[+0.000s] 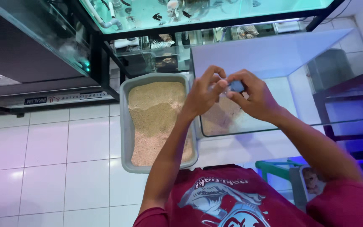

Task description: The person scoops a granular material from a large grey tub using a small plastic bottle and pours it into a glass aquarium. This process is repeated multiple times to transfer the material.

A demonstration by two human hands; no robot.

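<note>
Both hands are raised together above the near corner of the empty clear glass aquarium tank [282,84], which stands on the white tiled floor [43,147]. Right hand [255,98] pinches a small dark blue block-like object [237,86] between thumb and fingertips. Left hand [204,94] meets it from the other side, its fingertips closed on the same piece or on something tiny and pale beside it; too small to tell which. The object looks light and rigid, probably smooth, so liable to slip; best taken by its short edges with a fingertip pinch. Just left of the tank is a grey rectangular plastic tray [124,126] filled with tan sand [154,113], touching or nearly touching the tank's wall. Stocked fish tanks [198,12] on black racks run along the far side.
</note>
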